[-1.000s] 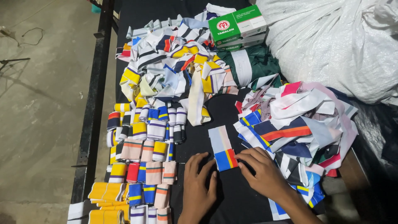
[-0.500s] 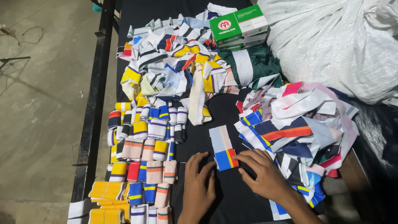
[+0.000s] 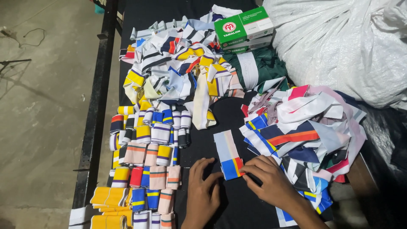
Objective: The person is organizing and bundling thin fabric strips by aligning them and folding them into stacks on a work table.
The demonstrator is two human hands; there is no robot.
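A striped fabric strip (image 3: 228, 153), pale with blue, yellow and red bands at its near end, lies flat on the black table (image 3: 212, 212). My left hand (image 3: 202, 190) rests flat on the table with its fingertips at the strip's near left corner. My right hand (image 3: 271, 181) pinches the strip's near right corner at the red band. Rows of rolled striped strips (image 3: 148, 157) lie to the left of my hands. A loose heap of striped strips (image 3: 305, 135) sits just right of my right hand.
A second loose heap of strips (image 3: 178, 68) lies at the far middle. Green and white boxes (image 3: 243, 29) sit on dark green cloth (image 3: 254, 68). A big white sack (image 3: 339, 46) fills the far right. The table's left rail (image 3: 99, 106) borders a concrete floor.
Both hands have stayed at the strip's near end; the fingers have shifted only slightly. The strip lies in the same place.
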